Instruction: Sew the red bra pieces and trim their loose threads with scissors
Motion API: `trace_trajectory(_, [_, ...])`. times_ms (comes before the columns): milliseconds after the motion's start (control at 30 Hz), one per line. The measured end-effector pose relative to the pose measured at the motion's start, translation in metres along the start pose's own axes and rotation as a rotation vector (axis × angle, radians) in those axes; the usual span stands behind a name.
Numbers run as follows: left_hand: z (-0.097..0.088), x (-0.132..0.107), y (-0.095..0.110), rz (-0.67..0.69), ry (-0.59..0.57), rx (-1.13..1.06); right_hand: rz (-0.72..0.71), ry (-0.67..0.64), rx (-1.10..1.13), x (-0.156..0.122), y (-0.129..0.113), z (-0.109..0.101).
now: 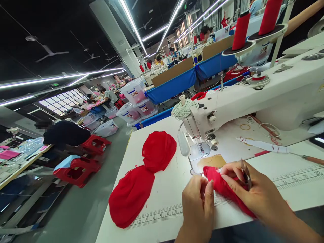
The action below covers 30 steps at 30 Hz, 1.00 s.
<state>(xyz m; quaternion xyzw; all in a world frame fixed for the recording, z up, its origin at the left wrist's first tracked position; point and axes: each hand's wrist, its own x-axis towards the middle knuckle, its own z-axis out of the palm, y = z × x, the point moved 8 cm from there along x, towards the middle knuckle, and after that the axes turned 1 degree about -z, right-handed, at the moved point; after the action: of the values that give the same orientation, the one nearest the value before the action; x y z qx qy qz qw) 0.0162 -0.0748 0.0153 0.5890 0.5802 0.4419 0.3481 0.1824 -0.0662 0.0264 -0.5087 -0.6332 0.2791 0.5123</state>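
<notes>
A small red fabric piece point(222, 185) is pinched between the thumb and fingers of my right hand point(258, 192), its lower end hanging toward the table's front edge. Tucked in the same hand, metal thread snips point(246, 173) point upward. My left hand point(196, 206) is closed in a pinch right beside the fabric's left edge; whatever its fingertips hold is hidden. Left of my hands lie two stacks of red cut fabric, an upper one point(159, 152) and a lower one point(133, 197), touching each other.
A white sewing machine point(227, 101) stands behind my hands, with red thread cones point(240, 32) above it. A printed ruler point(162, 216) runs along the table's front. At right lies a white-wrapped tool point(263, 145). Plastic boxes point(131, 114) and red stools point(78, 168) stand beyond.
</notes>
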Motion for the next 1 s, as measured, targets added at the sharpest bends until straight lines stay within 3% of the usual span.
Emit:
trace_trajectory(67, [0.013,-0.002,-0.008,-0.199,-0.184,-0.146,-0.087,-0.040,-0.002,-0.009,-0.013,0.008])
trace_trajectory(133, [0.021,-0.002,-0.010,-0.335,-0.272,-0.316,-0.143,-0.070,0.003,-0.017,-0.022,0.013])
trace_trajectory(367, [0.024,-0.001,-0.013,-0.390,-0.161,-0.665,-0.114,0.095,-0.165,-0.016,-0.019,0.004])
trace_trajectory(533, [0.025,-0.001,-0.016,-0.334,-0.106,-0.620,-0.197,0.110,-0.250,-0.012,-0.020,0.009])
trace_trajectory(733, [0.021,0.003,-0.022,-0.333,-0.036,-0.561,0.029,0.120,-0.161,-0.011,0.002,0.010])
trace_trajectory(867, [0.014,0.007,-0.015,-0.275,0.029,-0.433,0.036,0.122,-0.041,-0.010,0.006,0.013])
trace_trajectory(1000, [0.013,0.015,-0.003,-0.208,-0.069,-0.219,0.048,0.093,-0.001,-0.010,0.009,0.016])
